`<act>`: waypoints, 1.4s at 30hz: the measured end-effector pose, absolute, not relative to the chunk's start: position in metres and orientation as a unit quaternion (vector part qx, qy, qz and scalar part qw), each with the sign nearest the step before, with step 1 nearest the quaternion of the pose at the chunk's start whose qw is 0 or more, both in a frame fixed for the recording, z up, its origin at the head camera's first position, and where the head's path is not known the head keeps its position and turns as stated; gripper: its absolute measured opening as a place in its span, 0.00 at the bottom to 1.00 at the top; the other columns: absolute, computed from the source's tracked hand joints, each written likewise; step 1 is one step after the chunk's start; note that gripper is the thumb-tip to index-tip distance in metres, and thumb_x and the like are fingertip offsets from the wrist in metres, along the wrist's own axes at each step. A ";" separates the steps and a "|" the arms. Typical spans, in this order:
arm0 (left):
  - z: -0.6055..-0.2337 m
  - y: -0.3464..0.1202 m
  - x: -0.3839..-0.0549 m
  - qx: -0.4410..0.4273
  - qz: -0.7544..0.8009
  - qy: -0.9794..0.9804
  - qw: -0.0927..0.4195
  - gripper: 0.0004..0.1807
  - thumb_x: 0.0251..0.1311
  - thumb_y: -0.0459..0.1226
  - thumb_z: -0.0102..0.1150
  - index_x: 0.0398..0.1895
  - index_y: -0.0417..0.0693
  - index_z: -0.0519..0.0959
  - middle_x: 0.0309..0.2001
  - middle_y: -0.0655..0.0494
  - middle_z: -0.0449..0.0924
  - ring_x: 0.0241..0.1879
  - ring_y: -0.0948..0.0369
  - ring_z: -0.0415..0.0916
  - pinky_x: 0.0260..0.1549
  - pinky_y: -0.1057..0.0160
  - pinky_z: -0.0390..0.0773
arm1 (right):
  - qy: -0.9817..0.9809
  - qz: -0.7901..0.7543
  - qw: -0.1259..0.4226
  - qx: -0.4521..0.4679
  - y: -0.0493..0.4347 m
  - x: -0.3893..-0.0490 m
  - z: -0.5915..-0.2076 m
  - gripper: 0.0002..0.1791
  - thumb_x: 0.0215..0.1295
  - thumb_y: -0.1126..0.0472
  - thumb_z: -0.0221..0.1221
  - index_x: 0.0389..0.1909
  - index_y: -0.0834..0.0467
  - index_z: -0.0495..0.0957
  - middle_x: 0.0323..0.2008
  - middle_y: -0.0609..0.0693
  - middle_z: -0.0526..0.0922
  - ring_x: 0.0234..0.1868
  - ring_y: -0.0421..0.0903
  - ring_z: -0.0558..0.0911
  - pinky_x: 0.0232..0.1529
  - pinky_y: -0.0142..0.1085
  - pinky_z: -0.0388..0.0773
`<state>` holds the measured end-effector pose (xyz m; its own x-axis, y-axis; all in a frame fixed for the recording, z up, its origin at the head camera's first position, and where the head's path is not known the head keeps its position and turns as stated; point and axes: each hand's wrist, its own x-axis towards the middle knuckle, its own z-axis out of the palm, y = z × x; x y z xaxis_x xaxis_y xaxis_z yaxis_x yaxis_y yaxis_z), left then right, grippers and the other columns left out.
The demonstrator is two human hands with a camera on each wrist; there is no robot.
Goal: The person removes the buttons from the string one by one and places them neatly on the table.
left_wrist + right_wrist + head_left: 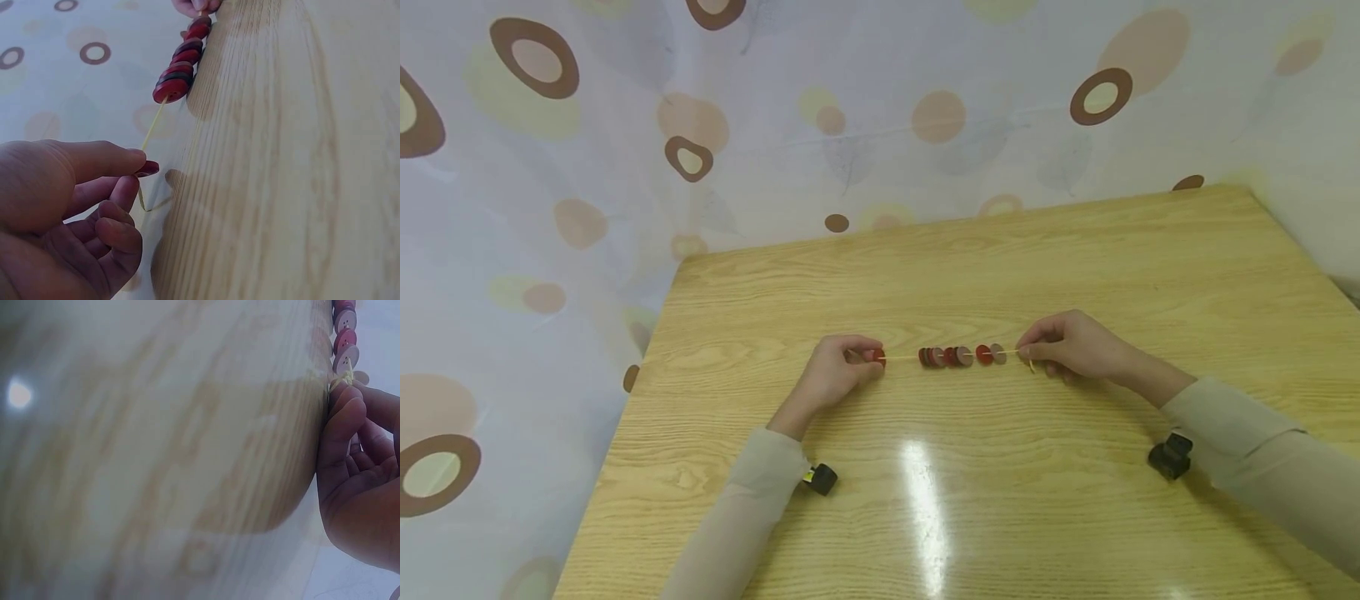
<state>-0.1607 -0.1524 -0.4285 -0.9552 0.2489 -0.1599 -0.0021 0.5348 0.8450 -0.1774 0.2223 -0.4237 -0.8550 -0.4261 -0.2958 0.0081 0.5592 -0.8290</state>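
A yellow string [904, 358] stretches nearly straight between the two hands over the table. Threaded on it are several round buttons [950, 357] in red, dark and greyish pink, bunched toward the right part. My left hand [835, 371] pinches a single red button [148, 168] between thumb and forefinger, apart from the others. In the left wrist view, a loose tail of string [142, 201] hangs below those fingers. My right hand [1078, 346] pinches the knotted string end [345, 379], close beside a greyish-pink button [345, 358].
The wooden table [760, 308] has a glossy light reflection near its front. A pale curtain [880, 100] with brown ring and dot patterns hangs behind and to the left. Black wrist cameras sit on the left sleeve [767, 467] and right sleeve [1232, 425].
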 end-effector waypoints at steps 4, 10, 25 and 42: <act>-0.429 -0.154 -0.161 0.070 0.476 0.867 0.129 0.18 0.59 0.33 0.71 0.53 0.43 0.84 0.37 0.54 0.81 0.30 0.60 0.74 0.25 0.66 0.73 | 0.849 -0.454 0.241 -0.125 0.223 -0.177 -0.423 0.12 0.73 0.59 0.60 0.48 0.64 0.83 0.22 0.51 0.78 0.18 0.41 0.73 0.16 0.33 0.74; -0.426 -0.156 -0.160 0.070 0.480 0.865 0.124 0.18 0.59 0.33 0.70 0.53 0.41 0.84 0.38 0.53 0.81 0.29 0.60 0.74 0.25 0.66 0.72 | 0.852 -0.449 0.237 -0.129 0.224 -0.178 -0.424 0.13 0.73 0.59 0.60 0.49 0.65 0.82 0.22 0.50 0.77 0.18 0.41 0.73 0.16 0.33 0.73; -0.424 -0.162 -0.160 0.061 0.478 0.868 0.123 0.18 0.59 0.33 0.70 0.54 0.42 0.84 0.38 0.53 0.81 0.27 0.61 0.72 0.23 0.67 0.71 | 0.851 -0.450 0.233 -0.135 0.225 -0.177 -0.423 0.13 0.73 0.58 0.61 0.48 0.64 0.83 0.21 0.51 0.78 0.17 0.42 0.72 0.16 0.34 0.73; -0.423 -0.166 -0.159 0.050 0.483 0.866 0.115 0.18 0.58 0.30 0.70 0.54 0.42 0.84 0.38 0.52 0.80 0.29 0.61 0.74 0.26 0.66 0.73 | 0.853 -0.448 0.236 -0.127 0.224 -0.179 -0.425 0.11 0.72 0.59 0.60 0.46 0.63 0.83 0.22 0.53 0.78 0.18 0.42 0.74 0.17 0.34 0.75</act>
